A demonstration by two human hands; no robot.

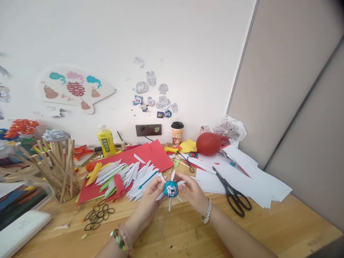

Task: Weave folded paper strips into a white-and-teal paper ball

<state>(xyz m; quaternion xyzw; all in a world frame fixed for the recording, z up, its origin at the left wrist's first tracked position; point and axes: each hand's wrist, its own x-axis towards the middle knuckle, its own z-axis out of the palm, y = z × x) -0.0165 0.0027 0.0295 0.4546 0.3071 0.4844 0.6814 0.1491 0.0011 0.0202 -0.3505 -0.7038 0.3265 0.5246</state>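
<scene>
Head-worn camera looks forward and down, near the wooden table (282, 229).

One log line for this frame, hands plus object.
left hand: holds paper flower | right hand: holds same flower | scissors: on table, right

Both hands meet over the desk (282, 222) front-centre: left hand (150, 200) and right hand (192, 193) either side of a folded paper ball (171, 189), held btwn them above the desk. Behind it, a sheet (153, 152) w/ cut paper strips (126, 173) lying on top. Rubber bands (97, 214) in front of that sheet, left of the left hand. Cup of sticks (63, 168) further left; tablet (20, 229) at the front-left corner. Scissors (232, 191) right of the right hand, on loose paper sheets (258, 179). Balloon (208, 143) behind those. Bottle (106, 141), wall socket (148, 129), lidded cup (177, 133) along the back wall, left to right.
</scene>
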